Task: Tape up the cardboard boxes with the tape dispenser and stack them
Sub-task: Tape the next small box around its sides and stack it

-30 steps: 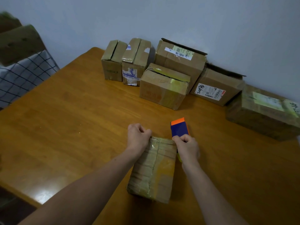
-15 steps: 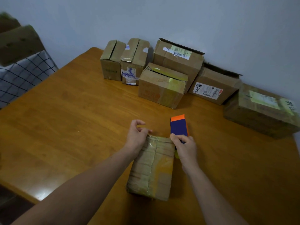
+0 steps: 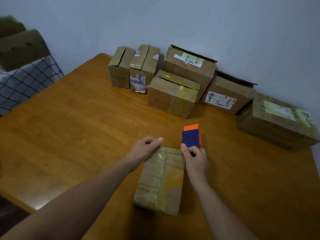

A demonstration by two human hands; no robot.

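Sealing the small box point(image 3: 161, 179) is, by my reading, the step in hand. It lies on the tabletop point(image 3: 78, 135) directly before me, long side running away from me, well apart from the row of boxes point(image 3: 189, 70) along the wall point(image 3: 225, 23). My right hand point(image 3: 195, 159) grasps the tape dispenser point(image 3: 191, 135) round its blue body at the box's far right corner, orange end pointing away from me. My left hand point(image 3: 147, 147) sits at the far left corner, fingers curled and thumb laid toward the forefinger. I cannot tell whether it pinches a tape end, since clear film would not show at this range. Glossy film already covers much of the top, so I judge this box close to done. To finish well, I should brace the box with the left hand so it cannot skid on the smooth wood. I should then draw the dispenser in one straight, low pull across the far edge, carry the tape down over the corner, and cut it with a firm tilt. Pressing the strip flat afterwards guards against wrinkles and lifted ends. Several boxes in the row show loose flaps and await the same treatment.
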